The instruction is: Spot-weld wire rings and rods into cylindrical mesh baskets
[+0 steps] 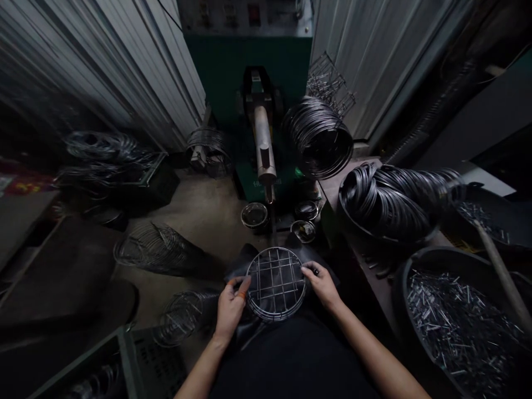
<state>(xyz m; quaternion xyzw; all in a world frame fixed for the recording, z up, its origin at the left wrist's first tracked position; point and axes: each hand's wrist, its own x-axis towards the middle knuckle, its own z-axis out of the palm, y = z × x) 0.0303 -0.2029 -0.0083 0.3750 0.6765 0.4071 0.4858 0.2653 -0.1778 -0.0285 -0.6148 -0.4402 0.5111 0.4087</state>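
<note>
A round wire grate (276, 285), a metal ring with crossed bars inside, lies level above my lap. My left hand (231, 305) pinches its left rim; orange bands circle the thumb and finger. On the opposite side my right hand (322, 282) is closed on the right rim, thumb on top. Just beyond the grate stands a green machine (220, 72) with a thick metal cylinder (262, 136) reaching toward me, its narrow tip (269, 194) pointing down. Small round dishes (254, 215) sit beneath that tip.
To the right are a basin of wire rings (386, 202) and a large tub of short metal rods (461, 327). A stack of rings (318, 136) hangs beside the machine. Wire stacks (162, 246) stand on the floor at left, near a green crate (124, 354).
</note>
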